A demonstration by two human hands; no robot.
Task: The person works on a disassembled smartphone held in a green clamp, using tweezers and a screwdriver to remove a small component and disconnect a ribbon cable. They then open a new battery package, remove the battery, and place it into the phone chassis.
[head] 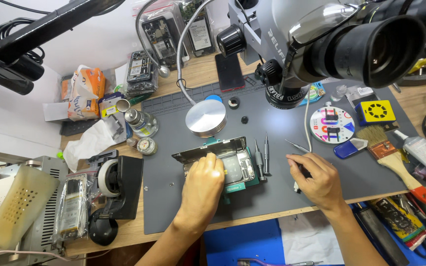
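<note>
One opened smartphone (235,165) lies in a green holder at the grey mat's (173,212) near middle. The left hand (202,189) rests on it, fingers curled together. Two screwdrivers (261,158) lie just right. The right hand (319,180) pinches a thin dark tool (301,170).

The left hand (202,184) hides the opened phone's (232,165) lower half.
</note>
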